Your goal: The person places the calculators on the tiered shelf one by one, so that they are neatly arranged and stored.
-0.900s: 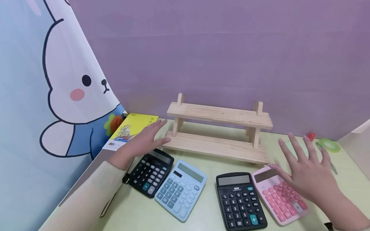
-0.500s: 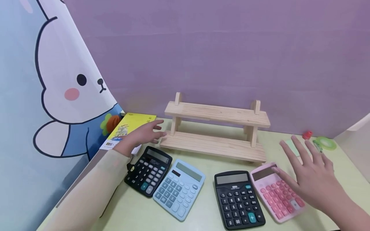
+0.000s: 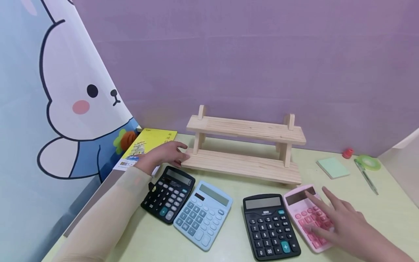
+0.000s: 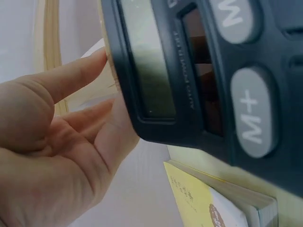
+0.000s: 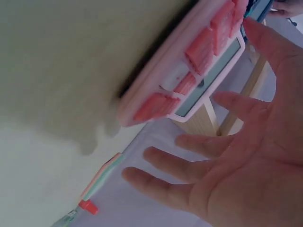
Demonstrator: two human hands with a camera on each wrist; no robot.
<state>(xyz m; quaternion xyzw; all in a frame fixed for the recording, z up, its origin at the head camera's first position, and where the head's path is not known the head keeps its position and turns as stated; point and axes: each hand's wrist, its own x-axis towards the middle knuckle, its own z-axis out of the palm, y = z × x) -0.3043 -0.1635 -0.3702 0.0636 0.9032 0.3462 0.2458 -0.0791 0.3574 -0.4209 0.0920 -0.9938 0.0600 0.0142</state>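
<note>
A two-tier wooden shelf (image 3: 242, 163) stands at the back of the table. My left hand (image 3: 165, 153) is at the left end of its lower board, with curled fingers and thumb about the board's end. Close below that wrist lies a black calculator (image 3: 168, 194); it covers part of the fingers in the left wrist view. My right hand (image 3: 343, 222) hovers over a pink calculator (image 3: 298, 196), fingers spread and nothing held. In the right wrist view that palm (image 5: 255, 165) faces the pink calculator's keys. A second black calculator (image 3: 271, 225) lies beside the pink one.
A light blue calculator (image 3: 204, 214) lies between the two black ones. A yellow-covered book (image 3: 154, 140) is at the back left. On the right are a green notepad (image 3: 332, 167), a pen (image 3: 366, 177), a red cap-like piece (image 3: 347, 153) and green tape (image 3: 368, 162).
My right hand has come down and left over the pink calculator, uncovering the notepad and pen. My left fingers have curled more at the shelf's end. The calculators stay put.
</note>
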